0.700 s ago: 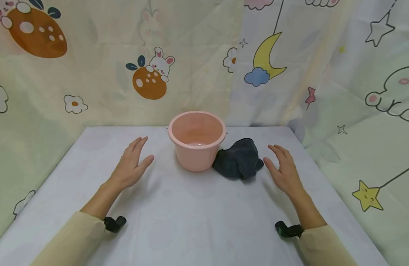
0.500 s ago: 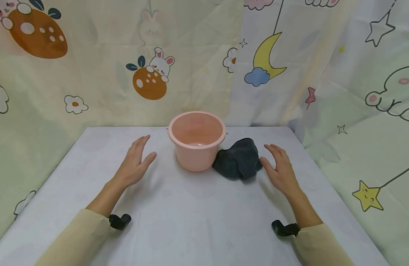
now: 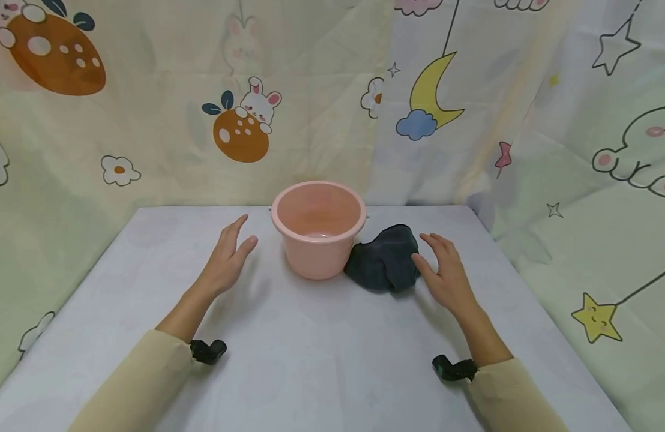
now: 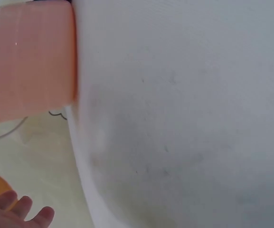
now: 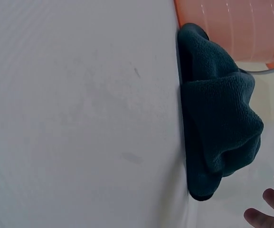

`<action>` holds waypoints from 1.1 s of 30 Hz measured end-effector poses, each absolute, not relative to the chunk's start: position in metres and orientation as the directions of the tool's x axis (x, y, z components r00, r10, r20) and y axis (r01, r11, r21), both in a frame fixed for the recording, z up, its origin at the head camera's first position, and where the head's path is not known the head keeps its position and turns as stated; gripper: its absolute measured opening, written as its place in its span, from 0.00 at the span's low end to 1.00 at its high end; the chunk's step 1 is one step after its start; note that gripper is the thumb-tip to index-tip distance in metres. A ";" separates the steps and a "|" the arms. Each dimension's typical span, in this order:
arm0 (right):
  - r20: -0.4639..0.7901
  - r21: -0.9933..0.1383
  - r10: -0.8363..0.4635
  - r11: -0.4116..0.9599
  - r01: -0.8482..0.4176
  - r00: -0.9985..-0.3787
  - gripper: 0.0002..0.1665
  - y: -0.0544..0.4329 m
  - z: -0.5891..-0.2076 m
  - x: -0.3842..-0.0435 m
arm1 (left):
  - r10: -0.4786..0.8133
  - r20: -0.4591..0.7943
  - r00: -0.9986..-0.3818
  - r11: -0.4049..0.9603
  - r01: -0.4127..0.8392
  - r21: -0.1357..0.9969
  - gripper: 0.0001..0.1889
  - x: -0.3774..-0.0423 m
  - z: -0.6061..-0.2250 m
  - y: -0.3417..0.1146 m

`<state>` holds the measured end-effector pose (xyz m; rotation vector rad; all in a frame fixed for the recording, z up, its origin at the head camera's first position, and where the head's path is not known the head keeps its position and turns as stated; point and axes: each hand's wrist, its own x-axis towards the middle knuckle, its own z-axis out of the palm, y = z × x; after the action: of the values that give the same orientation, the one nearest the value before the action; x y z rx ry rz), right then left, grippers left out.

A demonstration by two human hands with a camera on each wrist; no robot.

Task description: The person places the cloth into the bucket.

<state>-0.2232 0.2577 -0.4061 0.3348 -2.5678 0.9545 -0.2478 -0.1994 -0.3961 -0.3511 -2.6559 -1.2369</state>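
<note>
A pink bucket [image 3: 318,240] stands upright near the back of the table, and its side fills the upper left of the left wrist view. Against its right side lies a crumpled dark teal cloth [image 3: 385,259], whose plush folds show in the right wrist view. My left hand [image 3: 225,264] is held above the table to the left of the bucket, fingers extended, apart from it. My right hand [image 3: 445,273] hovers just right of the cloth, its fingers loosely spread; its thumb overlaps the cloth's edge in the head view. Both hands hold nothing.
A white sheet covers the table [image 3: 311,360]. Behind and beside it hangs a curtain [image 3: 321,90] printed with cartoon figures. A thin handle [image 5: 267,70] shows on the bucket in the right wrist view. Each wrist carries a small black camera [image 3: 208,351].
Both hands have moved inward: the left one rightward and slightly forward toward the bucket, the right one leftward toward the cloth. Bucket and cloth have stayed in place.
</note>
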 end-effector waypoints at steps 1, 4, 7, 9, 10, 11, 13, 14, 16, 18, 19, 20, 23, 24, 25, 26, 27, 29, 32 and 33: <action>0.422 -0.578 -0.088 0.740 -0.343 -0.902 0.33 0.257 -0.406 -0.223 | 0.128 0.264 -0.956 0.611 0.286 0.739 0.37 -0.249 -0.396 -0.198; 0.391 -0.585 -0.085 0.746 -0.319 -0.916 0.34 0.253 -0.407 -0.224 | 0.125 0.248 -0.961 0.562 0.275 0.780 0.37 -0.252 -0.394 -0.192; 0.354 -0.591 -0.089 0.750 -0.297 -0.931 0.35 0.250 -0.408 -0.225 | 0.120 0.228 -0.966 0.522 0.257 0.814 0.37 -0.255 -0.390 -0.185; 0.337 -0.602 -0.097 0.743 -0.293 -0.937 0.36 0.247 -0.408 -0.225 | 0.112 0.215 -0.970 0.500 0.242 0.832 0.37 -0.256 -0.389 -0.181; 0.332 -0.608 -0.100 0.737 -0.294 -0.938 0.37 0.245 -0.408 -0.225 | 0.110 0.209 -0.972 0.490 0.236 0.839 0.37 -0.257 -0.388 -0.178; 0.332 -0.613 -0.102 0.732 -0.297 -0.938 0.37 0.244 -0.408 -0.226 | 0.106 0.203 -0.973 0.476 0.229 0.849 0.37 -0.259 -0.387 -0.176; 0.331 -0.621 -0.104 0.725 -0.299 -0.938 0.38 0.241 -0.408 -0.226 | 0.104 0.190 -0.976 0.451 0.217 0.866 0.37 -0.262 -0.386 -0.172; 0.327 -0.621 -0.103 0.725 -0.296 -0.939 0.38 0.240 -0.408 -0.227 | 0.107 0.182 -0.977 0.435 0.211 0.876 0.37 -0.263 -0.386 -0.170; 0.318 -0.621 -0.099 0.730 -0.286 -0.943 0.39 0.238 -0.409 -0.228 | 0.116 0.161 -0.980 0.400 0.195 0.896 0.38 -0.266 -0.386 -0.166; 0.306 -0.614 -0.098 0.740 -0.275 -0.947 0.39 0.236 -0.411 -0.229 | 0.122 0.135 -0.983 0.368 0.171 0.914 0.39 -0.267 -0.386 -0.163; 0.301 -0.613 -0.099 0.742 -0.272 -0.949 0.40 0.235 -0.411 -0.230 | 0.125 0.119 -0.985 0.353 0.156 0.923 0.39 -0.267 -0.386 -0.162; 0.298 -0.613 -0.101 0.742 -0.271 -0.949 0.40 0.234 -0.412 -0.230 | 0.127 0.106 -0.986 0.335 0.144 0.931 0.39 -0.268 -0.386 -0.161; 0.301 -0.615 -0.107 0.738 -0.279 -0.948 0.40 0.231 -0.413 -0.231 | 0.127 0.076 -0.989 0.291 0.111 0.950 0.40 -0.269 -0.385 -0.157; 0.303 -0.616 -0.107 0.736 -0.281 -0.947 0.40 0.230 -0.414 -0.231 | 0.130 0.070 -0.989 0.276 0.104 0.955 0.40 -0.269 -0.384 -0.156; 0.304 -0.620 -0.107 0.732 -0.283 -0.946 0.40 0.229 -0.414 -0.232 | 0.131 0.064 -0.989 0.263 0.097 0.960 0.40 -0.270 -0.383 -0.155; 0.304 -0.622 -0.106 0.731 -0.281 -0.947 0.40 0.228 -0.415 -0.233 | 0.130 0.061 -0.990 0.248 0.092 0.964 0.41 -0.271 -0.383 -0.153; 0.301 -0.624 -0.105 0.730 -0.279 -0.948 0.40 0.227 -0.415 -0.233 | 0.130 0.057 -0.990 0.233 0.087 0.969 0.41 -0.271 -0.382 -0.151; 0.286 -0.627 -0.104 0.731 -0.269 -0.952 0.41 0.225 -0.416 -0.235 | 0.125 0.053 -0.991 0.203 0.078 0.976 0.41 -0.273 -0.381 -0.148; 0.257 -0.630 -0.111 0.734 -0.254 -0.960 0.44 0.221 -0.417 -0.238 | 0.109 0.043 -0.993 0.166 0.061 0.984 0.41 -0.275 -0.381 -0.143; 0.246 -0.629 -0.116 0.737 -0.249 -0.962 0.45 0.220 -0.418 -0.238 | 0.105 0.040 -0.994 0.159 0.057 0.986 0.41 -0.275 -0.381 -0.142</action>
<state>-0.2382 0.2202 -0.4176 0.2919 -2.7471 1.0350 -0.2755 -0.1420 -0.3808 -0.1695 -2.4196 -2.0549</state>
